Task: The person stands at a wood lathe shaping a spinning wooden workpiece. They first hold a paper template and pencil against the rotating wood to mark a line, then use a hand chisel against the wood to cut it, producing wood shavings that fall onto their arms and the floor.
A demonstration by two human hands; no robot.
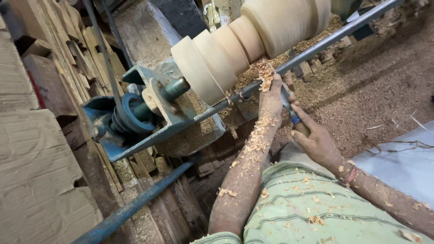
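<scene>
Count: one turned wooden workpiece (253, 40) on the lathe, stepped into several pale discs; one long metal tool rest bar (325, 43); one chisel (293, 115); two hands, both the worker's own.
Workpiece: far centre, mounted on the blue lathe headstock (135, 117) at left — a belt pulley (129, 115) sits just left of it.
Left hand: the left hand (270, 92) is up at the bar, just below the wood, fingers curled over the chisel's blade end, thick with shavings.
Right hand: the right hand (316, 140) is nearer and to the right, closed round the chisel handle, index finger stretched along it.
Chisel: runs between the two hands, tip hidden under shavings at the bar — contact with the wood cannot be told.
Ground: sawdust (375, 86) spread right and far.
Packages: brown cardboard sheets (36, 171), torn-edged, stacked near left; wooden slats (63, 49) lean far left.
Near: a blue metal rod (135, 205) slants across the near left.
</scene>
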